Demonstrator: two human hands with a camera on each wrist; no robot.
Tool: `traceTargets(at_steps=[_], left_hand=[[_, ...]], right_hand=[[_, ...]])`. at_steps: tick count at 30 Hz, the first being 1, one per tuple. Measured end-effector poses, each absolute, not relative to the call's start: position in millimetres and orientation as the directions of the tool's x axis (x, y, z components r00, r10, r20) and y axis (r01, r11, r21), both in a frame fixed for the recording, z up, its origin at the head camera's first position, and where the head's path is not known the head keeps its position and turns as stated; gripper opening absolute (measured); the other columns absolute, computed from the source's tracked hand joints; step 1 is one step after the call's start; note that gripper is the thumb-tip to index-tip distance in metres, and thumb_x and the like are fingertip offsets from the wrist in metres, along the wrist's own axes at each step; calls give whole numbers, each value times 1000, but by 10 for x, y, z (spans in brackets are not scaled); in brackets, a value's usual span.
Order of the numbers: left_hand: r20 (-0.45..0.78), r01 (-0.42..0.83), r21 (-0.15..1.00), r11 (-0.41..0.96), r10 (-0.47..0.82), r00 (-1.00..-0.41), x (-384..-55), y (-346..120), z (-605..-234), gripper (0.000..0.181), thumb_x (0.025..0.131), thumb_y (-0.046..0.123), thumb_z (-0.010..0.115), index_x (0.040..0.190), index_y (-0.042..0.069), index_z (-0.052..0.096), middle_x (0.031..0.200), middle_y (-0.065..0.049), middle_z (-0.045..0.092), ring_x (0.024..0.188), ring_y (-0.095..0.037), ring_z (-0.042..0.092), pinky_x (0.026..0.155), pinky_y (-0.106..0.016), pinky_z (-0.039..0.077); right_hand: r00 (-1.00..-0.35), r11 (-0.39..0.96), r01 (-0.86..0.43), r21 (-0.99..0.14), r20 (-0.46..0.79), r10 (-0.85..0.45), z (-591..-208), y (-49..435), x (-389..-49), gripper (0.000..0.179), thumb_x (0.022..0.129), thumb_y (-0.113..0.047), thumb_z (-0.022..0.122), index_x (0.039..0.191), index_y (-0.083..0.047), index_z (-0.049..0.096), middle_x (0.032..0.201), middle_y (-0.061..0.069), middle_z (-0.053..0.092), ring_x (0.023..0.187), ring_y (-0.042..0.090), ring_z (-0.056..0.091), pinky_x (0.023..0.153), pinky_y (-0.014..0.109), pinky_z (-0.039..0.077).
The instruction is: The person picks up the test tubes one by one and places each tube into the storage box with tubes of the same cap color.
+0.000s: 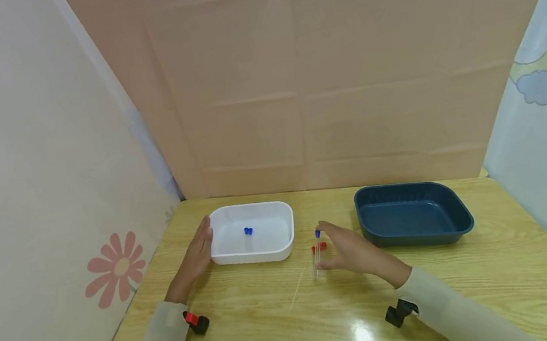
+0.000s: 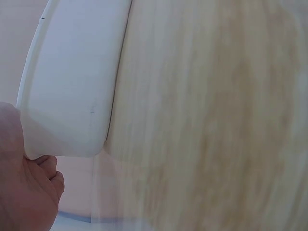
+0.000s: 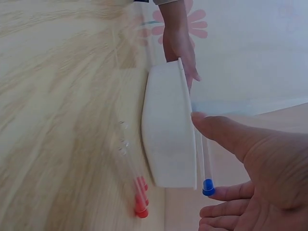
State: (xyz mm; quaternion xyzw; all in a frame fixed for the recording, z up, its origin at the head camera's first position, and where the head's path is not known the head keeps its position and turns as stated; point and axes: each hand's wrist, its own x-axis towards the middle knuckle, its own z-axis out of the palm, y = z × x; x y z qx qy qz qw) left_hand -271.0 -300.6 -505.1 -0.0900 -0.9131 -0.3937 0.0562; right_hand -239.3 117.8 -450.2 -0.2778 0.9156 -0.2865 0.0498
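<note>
My right hand (image 1: 354, 251) pinches a clear test tube with a blue cap (image 3: 208, 186), thumb at one end and a finger at the capped end. The tube is raised above the table. Below it lie several red-capped tubes (image 3: 138, 196), partly hidden behind the held tube in the head view. My left hand (image 1: 199, 254) touches the left side of a white tray (image 1: 254, 258), its fingers fairly straight along the wall. Inside that tray two blue caps (image 1: 248, 231) show, side by side; their tubes are faint.
A dark blue tray (image 1: 417, 237) stands to the right, just beyond my right forearm. Behind both trays rises a brown paper-like backdrop (image 1: 296, 104). Patterned white sheets (image 1: 44, 166) flank the wooden table (image 1: 274, 331).
</note>
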Motion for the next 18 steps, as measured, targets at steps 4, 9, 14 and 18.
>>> traceTargets(at_steps=[4, 9, 14, 18], left_hand=[[185, 219, 704, 675, 123, -975, -2709, -3003, -5052, 64, 113, 39, 19, 159, -5, 13, 168, -21, 9, 154, -43, 8, 123, -57, 10], [189, 219, 699, 680, 119, -975, -2712, -2994, -5049, 62, 114, 37, 20, 159, -6, 13, 167, -23, 11, 153, -43, 10, 123, -56, 10], [182, 206, 699, 684, 109, -977, -2714, -2999, -5054, 63, 114, 38, 19, 160, -4, 12, 168, -21, 10, 154, -41, 9, 124, -55, 10], [192, 220, 699, 681, 118, -974, -2709, -3008, -5064, 63, 114, 38, 19, 159, -5, 13, 167, -23, 12, 153, -43, 10, 123, -56, 11]], right_hand=[[-832, 662, -492, -566, 83, -548, -4435, 1107, -2421, 85, 81, -40, 87, 145, -3, 45, 141, 17, 57, 120, 33, 62, 98, 51, 53], [-829, 649, -493, -580, 84, -553, -4375, 1019, -2474, 84, 80, -39, 87, 145, -5, 45, 141, 15, 57, 121, 35, 61, 99, 51, 53], [-818, 653, -512, -558, 85, -569, -4359, 938, -2547, 84, 81, -44, 86, 145, -7, 46, 140, 13, 59, 119, 32, 62, 97, 49, 54], [-800, 612, -535, -581, 116, -589, -4344, 883, -2580, 82, 80, -40, 87, 144, -8, 47, 138, 12, 60, 113, 32, 66, 94, 48, 55]])
